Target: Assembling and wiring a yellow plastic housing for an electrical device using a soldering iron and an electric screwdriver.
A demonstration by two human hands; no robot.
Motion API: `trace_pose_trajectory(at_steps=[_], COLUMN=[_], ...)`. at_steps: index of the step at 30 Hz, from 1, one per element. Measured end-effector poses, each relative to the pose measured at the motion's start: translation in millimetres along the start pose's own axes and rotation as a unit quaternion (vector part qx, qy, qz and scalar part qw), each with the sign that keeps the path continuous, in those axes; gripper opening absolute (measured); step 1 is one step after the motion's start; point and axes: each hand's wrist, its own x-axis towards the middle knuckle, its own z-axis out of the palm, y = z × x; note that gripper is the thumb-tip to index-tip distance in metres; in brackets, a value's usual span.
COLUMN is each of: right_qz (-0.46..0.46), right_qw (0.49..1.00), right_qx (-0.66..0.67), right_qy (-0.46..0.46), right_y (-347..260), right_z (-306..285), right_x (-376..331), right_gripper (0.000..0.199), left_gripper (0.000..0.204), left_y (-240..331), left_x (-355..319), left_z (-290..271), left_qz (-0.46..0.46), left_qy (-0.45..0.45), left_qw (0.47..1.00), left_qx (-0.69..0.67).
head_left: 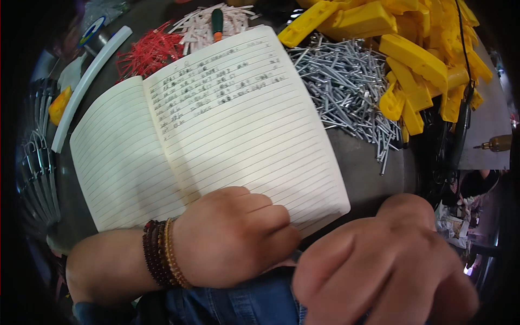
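An open notebook with cream, ruled pages (244, 151) lies on the dark grey table (374, 168), directly in front of the person; handwriting fills the upper part of its right page (the left page shows only its lines). The left hand (238, 233), wearing dark and golden beaded bracelets (158, 254) at the wrist, is folded into a fist over the notebook's lower edge; whether it touches the paper or encloses anything cannot be told. The right hand (384, 260), blurred and close to the camera, is near the notebook's lower right corner, its fingertips hidden, so its grip cannot be told. Beyond the notebook lie a heap of red thin plastic pieces (151, 51) and a heap of pale pinkish strips (192, 30). To its right sit a pile of slim silver metal fasteners (346, 89) and stacked yellow moulded plastic parts (363, 23).
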Motion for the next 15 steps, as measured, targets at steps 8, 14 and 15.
trace_pose_trajectory(at_steps=[8,14,15], right_qz=[0.045,0.044,0.04], right_qw=[0.998,0.999,0.999], right_qx=[-0.043,-0.021,-0.01], right_qy=[0.003,-0.007,-0.011], right_y=[-9.2,-6.2,-10.7], right_z=[-15.6,-19.0,-14.3], right_x=[-5.0,-0.3,-2.5], right_gripper=[0.034,0.03,0.029], left_gripper=[0.02,0.02,0.02], left_y=[2.8,1.0,1.2], left_x=[-2.4,-2.1,-2.5], left_z=[1.1,1.3,0.4], left_qz=[-0.007,0.0,-0.01], left_qy=[0.033,0.027,0.025], left_qw=[0.999,0.999,0.999], left_qx=[0.02,0.018,0.024])
